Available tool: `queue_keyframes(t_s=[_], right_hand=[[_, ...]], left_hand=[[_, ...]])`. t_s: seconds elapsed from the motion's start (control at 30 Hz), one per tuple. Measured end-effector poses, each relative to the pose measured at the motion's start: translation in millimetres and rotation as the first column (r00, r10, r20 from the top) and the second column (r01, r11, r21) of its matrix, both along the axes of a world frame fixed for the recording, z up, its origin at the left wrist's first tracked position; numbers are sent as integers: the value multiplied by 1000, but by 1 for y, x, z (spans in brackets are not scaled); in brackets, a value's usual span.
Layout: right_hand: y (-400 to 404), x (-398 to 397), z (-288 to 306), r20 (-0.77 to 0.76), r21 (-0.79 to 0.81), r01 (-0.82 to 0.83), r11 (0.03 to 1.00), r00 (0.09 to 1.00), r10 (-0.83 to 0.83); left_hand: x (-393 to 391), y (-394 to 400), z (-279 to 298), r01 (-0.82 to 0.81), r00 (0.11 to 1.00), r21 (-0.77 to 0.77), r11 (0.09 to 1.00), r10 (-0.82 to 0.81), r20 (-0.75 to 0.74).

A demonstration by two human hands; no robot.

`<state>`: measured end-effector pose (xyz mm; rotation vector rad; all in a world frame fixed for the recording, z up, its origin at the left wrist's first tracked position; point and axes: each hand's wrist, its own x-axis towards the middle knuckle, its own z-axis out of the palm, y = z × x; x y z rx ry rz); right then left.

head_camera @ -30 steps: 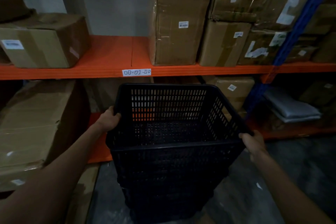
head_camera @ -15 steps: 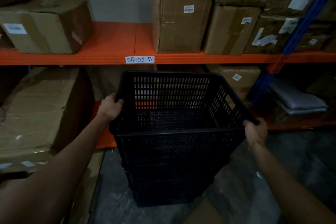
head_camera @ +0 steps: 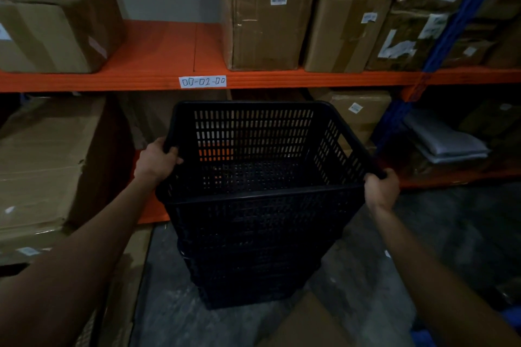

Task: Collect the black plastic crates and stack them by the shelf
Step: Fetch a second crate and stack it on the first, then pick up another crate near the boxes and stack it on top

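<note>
Before the orange shelf (head_camera: 158,48), both hands clamped on black crate (head_camera: 253,149) rim, left hand (head_camera: 156,159), right hand (head_camera: 380,187)

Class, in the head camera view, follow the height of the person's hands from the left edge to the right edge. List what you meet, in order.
Large cardboard box → left hand → black plastic crate → right hand → blue shelf upright → grey folded bags

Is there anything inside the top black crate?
No, the top black crate is empty: its slotted bottom and walls show bare, while the left hand and right hand grip its rim.
</note>
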<state>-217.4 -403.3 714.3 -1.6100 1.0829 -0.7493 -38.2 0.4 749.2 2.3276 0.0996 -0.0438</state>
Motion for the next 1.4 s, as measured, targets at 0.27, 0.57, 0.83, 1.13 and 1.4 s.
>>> queue_keyframes(t_s=[0.27, 0.57, 0.83, 1.13, 1.4], right_hand=[[-12, -5, 10, -181, -225, -296, 928, 949, 259], [-16, 4, 29, -582, -340, -517, 786, 772, 256], [50, 51, 67, -530, -458, -730, 508, 683, 503], [271, 117, 86, -366, -514, -854, 77, 299, 881], [485, 113, 41, -469, -399, -874, -277, -66, 881]], left_hand=[[-7, -3, 7, -39, 997, 358, 933, 14, 72], [-9, -7, 17, 28, 1000, 465, 885, -27, -9], [-12, 7, 30, 72, 996, 298, 952, -86, 34], [-50, 134, 4, -178, 983, -93, 980, 181, 21], [-135, 298, -86, -438, 885, -224, 870, 374, -278]])
